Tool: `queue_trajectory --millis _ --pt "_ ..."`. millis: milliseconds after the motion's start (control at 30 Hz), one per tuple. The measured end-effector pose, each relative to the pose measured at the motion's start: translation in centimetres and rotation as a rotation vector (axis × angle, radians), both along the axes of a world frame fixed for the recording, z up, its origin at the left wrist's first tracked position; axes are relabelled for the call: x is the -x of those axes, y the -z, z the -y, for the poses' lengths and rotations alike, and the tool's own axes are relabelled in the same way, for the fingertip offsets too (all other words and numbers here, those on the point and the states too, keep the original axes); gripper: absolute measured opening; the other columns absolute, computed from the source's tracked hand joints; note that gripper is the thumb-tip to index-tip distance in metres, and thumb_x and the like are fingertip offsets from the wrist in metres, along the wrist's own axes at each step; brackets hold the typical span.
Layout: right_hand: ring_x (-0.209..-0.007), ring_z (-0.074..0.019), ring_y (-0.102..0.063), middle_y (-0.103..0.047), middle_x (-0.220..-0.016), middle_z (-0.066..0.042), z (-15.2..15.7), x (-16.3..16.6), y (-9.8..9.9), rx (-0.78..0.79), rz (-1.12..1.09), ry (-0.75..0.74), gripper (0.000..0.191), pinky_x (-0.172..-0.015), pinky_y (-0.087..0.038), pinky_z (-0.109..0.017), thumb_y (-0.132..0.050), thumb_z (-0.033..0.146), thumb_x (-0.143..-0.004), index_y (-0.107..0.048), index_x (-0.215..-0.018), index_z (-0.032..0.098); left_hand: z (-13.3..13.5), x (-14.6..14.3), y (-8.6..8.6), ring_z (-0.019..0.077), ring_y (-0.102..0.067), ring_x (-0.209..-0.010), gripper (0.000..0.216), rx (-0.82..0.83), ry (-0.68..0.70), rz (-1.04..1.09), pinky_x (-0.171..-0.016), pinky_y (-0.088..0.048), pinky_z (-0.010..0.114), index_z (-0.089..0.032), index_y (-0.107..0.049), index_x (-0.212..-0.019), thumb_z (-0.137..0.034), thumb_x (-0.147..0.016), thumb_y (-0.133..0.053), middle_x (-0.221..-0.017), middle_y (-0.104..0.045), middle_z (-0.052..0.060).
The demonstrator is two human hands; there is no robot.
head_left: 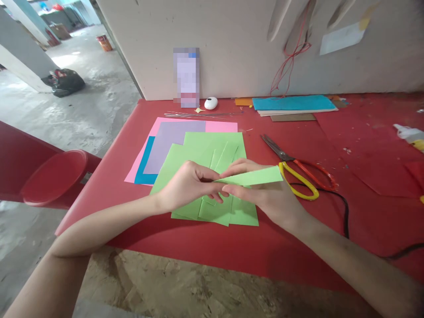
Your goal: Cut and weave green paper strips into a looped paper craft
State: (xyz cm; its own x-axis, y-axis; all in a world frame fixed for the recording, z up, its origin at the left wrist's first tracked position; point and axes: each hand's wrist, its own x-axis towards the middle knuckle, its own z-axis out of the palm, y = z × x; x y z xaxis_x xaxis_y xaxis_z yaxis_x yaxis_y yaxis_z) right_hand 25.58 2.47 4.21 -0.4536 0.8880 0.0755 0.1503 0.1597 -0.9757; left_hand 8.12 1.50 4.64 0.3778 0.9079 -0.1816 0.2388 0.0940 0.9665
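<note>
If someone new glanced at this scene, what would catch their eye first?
Both hands, the left hand and right hand, pinch a folded green paper strip above fanned green sheets mid-table. Right of them lie yellow-and-red-handled scissors on the red table.

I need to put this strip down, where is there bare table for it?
Bare red table lies right of the scissors, short of the glue bottle, and along the near edge below the green sheets. The paper stack crowds the middle, under both hands and the green strip.

Green paper strip (255,177), red table (232,251)
</note>
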Motion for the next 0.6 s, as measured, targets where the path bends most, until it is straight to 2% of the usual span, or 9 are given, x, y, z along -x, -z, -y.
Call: queue_trajectory --millis 167,267,433,567,600 --pt "-0.063 -0.0129 -0.056 -0.061 -0.071 -0.001 0.7 0.4 0.3 0.123 -0.123 0.102 0.011 -0.057 -0.046 -0.027 -0.075 0.032 -0.063 -0.070 -0.062 0.023 1.0 -0.2 -0.4 0.0124 -0.067 -0.053 0.017 -0.194 0.040 -0.140 -0.048 -0.051 0.017 -0.017 -0.071 -0.065 -0.019 -0.078 -0.060 -0.058 -0.070 0.001" --pt "-0.068 -0.0134 -0.057 -0.062 -0.071 0.001 0.3 -0.3 -0.2 0.097 -0.179 0.172 0.006 -0.061 -0.045 -0.027 -0.076 0.029 -0.063 -0.071 -0.060 0.026 1.0 -0.2 -0.9 0.0117 -0.065 -0.050 0.015 -0.234 0.037 -0.150 -0.049 -0.050 0.018 -0.017 -0.071 -0.065 -0.022 -0.077 -0.063 -0.059 -0.070 0.000" --pt "-0.062 -0.0114 -0.051 -0.061 -0.065 0.002 -1.6 -2.3 -1.4 0.039 -0.207 0.236 0.007 -0.056 -0.038 -0.027 -0.075 0.026 -0.062 -0.069 -0.057 0.027 0.9 0.0 -1.1 0.0128 -0.067 -0.053 0.020 -0.182 0.022 -0.125 -0.049 -0.048 0.018 -0.016 -0.069 -0.061 -0.027 -0.077 -0.065 -0.056 -0.067 0.000" --pt "-0.055 -0.0098 -0.043 -0.055 -0.061 0.001 -3.4 -4.6 -3.1 -0.024 -0.358 0.519 0.011 -0.051 -0.033 -0.027 -0.074 0.025 -0.067 -0.067 -0.059 0.027 1.0 0.2 -0.5 0.0120 -0.066 -0.054 0.018 -0.077 0.049 -0.107 -0.049 -0.049 0.017 -0.015 -0.068 -0.061 -0.024 -0.077 -0.064 -0.058 -0.067 0.001" --pt "-0.055 -0.0102 -0.043 -0.055 -0.062 0.001 -3.5 -5.0 -3.5 -0.039 -0.347 0.539 0.013 -0.050 -0.032 -0.028 -0.072 0.029 -0.070 -0.067 -0.059 0.027 0.9 0.1 -0.4 0.0117 -0.066 -0.054 0.019 -0.054 0.051 -0.090 -0.049 -0.050 0.018 -0.015 -0.067 -0.061 -0.025 -0.077 -0.064 -0.059 -0.067 0.001"
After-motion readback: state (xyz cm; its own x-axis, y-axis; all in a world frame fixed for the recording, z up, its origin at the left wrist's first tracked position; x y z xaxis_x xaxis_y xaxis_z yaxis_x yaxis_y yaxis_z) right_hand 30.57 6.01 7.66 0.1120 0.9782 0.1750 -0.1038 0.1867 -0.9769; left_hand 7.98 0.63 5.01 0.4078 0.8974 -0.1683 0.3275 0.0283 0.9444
